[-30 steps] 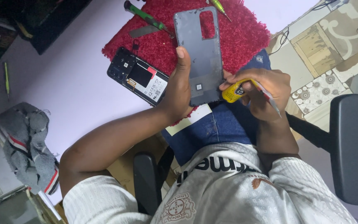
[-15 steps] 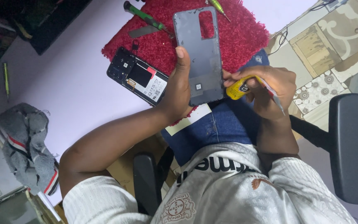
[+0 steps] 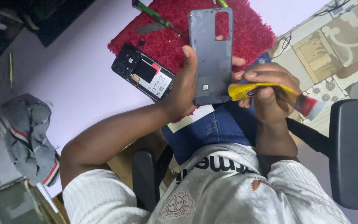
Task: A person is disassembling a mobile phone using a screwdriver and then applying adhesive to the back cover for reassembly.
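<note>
Head view looks down at somebody in a white shirt sitting in a black chair [image 3: 351,153], jeans on, working over their lap. Closest in, the right hand [image 3: 270,89] is wrapped tight around a yellow glue tube [image 3: 255,89], nozzle end touching the lower right edge of the back cover [image 3: 210,58]. The left hand [image 3: 187,85] has its grip closed on that same grey cover, thumb up along the left edge and fingers behind, holding it upright with the inside face toward the camera. The cover sits just above the knees, at the near edge of the desk [image 3: 75,83].

A bit further out, the opened phone [image 3: 143,76] lies flat on the desk, half on a red mat [image 3: 179,37], with its battery and board exposed. Past that on the mat are a green screwdriver [image 3: 152,12] and a flat metal pry tool [image 3: 148,28]. Off to the left there's a grey rag [image 3: 30,137] bunched up on the desk.

As for progress: my read is that the cover is fully off and the phone body is set aside, so the opening part is done. The tube is at the cover's rim, but I can't make out any bead of glue on it. Cover and phone are well apart, so closing it up isn't done.
</note>
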